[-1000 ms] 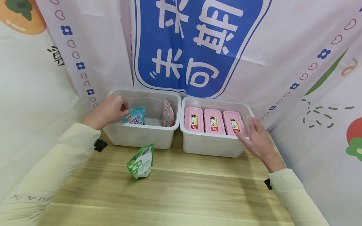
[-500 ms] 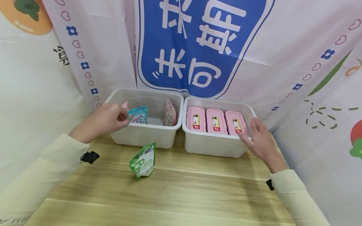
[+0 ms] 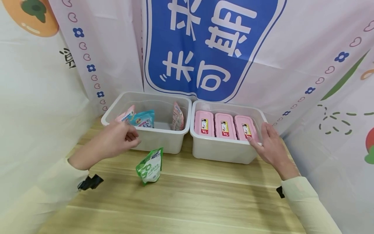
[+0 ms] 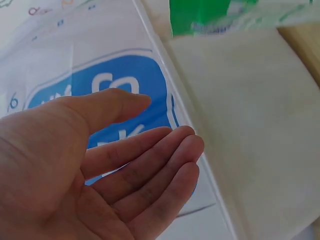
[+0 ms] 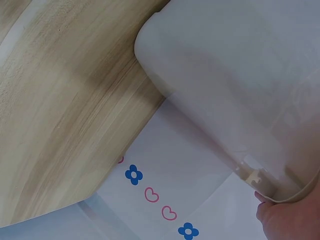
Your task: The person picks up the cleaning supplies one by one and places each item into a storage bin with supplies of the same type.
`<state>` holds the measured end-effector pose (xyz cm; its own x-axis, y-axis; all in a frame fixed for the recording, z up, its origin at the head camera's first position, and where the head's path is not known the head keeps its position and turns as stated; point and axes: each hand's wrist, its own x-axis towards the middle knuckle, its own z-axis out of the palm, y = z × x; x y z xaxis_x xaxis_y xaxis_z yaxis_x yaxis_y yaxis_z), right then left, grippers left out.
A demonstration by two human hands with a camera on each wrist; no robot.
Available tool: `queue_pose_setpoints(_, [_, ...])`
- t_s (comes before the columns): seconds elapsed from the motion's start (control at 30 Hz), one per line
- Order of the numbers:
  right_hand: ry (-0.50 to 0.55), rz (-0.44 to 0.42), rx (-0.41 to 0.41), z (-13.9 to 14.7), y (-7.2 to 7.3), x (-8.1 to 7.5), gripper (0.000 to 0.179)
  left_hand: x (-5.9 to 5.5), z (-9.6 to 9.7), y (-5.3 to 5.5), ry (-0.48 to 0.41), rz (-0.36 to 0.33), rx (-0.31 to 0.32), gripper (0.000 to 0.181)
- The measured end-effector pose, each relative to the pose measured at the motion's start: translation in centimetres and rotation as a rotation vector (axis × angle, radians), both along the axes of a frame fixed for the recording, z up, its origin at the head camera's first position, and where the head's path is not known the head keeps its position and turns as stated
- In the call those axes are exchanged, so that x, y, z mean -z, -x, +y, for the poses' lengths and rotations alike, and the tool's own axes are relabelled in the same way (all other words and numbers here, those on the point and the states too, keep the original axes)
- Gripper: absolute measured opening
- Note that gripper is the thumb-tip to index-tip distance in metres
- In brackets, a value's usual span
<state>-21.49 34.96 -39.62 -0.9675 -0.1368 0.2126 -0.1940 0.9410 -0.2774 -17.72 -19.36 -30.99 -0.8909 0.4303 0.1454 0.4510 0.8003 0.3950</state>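
In the head view, my left hand (image 3: pixel 118 138) hovers over the front edge of the left white bin (image 3: pixel 157 143), fingers loosely bent and holding nothing. Its bent fingers and thumb stand apart in the left wrist view. Just right of and below it, a green-and-white pouch (image 3: pixel 150 167) stands on the table. A pink pouch (image 3: pixel 127 113) and a blue pouch (image 3: pixel 144 119) lean at the bin's left, another pink pouch (image 3: pixel 177 117) at its right. My right hand (image 3: pixel 271 144) rests on the front right corner of the right white bin (image 3: pixel 222 151), fingers extended along the rim.
Three pink lidded boxes (image 3: pixel 224 126) stand side by side in the right bin. Both bins sit next to each other at the back of the wooden table (image 3: pixel 187 201). Printed fabric (image 3: pixel 117 45) hangs behind them and along both sides.
My left hand has drawn back from above the left bin toward me, uncovering the pink pouch at its left. The right hand keeps its place on the right bin.
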Motion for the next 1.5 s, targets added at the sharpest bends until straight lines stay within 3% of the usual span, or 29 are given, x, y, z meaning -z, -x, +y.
queue_pose_setpoints(0.23, [0.0,-0.009,0.005,0.2,-0.1,-0.1,0.097,1.5,1.0,-2.2,-0.035,0.011,-0.006,0.009])
queue_pose_setpoints(0.47, [0.002,0.014,-0.004,0.6,-0.1,-0.1,0.095,2.6,1.7,-3.3,-0.058,-0.034,-0.03,0.015])
queue_pose_setpoints(0.73, [-0.002,0.021,-0.003,0.8,0.0,0.0,0.096,4.1,2.4,-3.6,-0.057,-0.042,-0.049,0.017])
queue_pose_setpoints(1.03, [0.014,0.018,-0.003,0.5,0.0,0.2,0.096,5.6,2.7,-3.7,-0.1,-0.016,-0.066,0.007])
queue_pose_setpoints(1.5, [0.022,0.028,-0.007,0.2,0.2,0.3,0.096,6.3,2.5,-3.4,-0.142,0.019,-0.101,0.004])
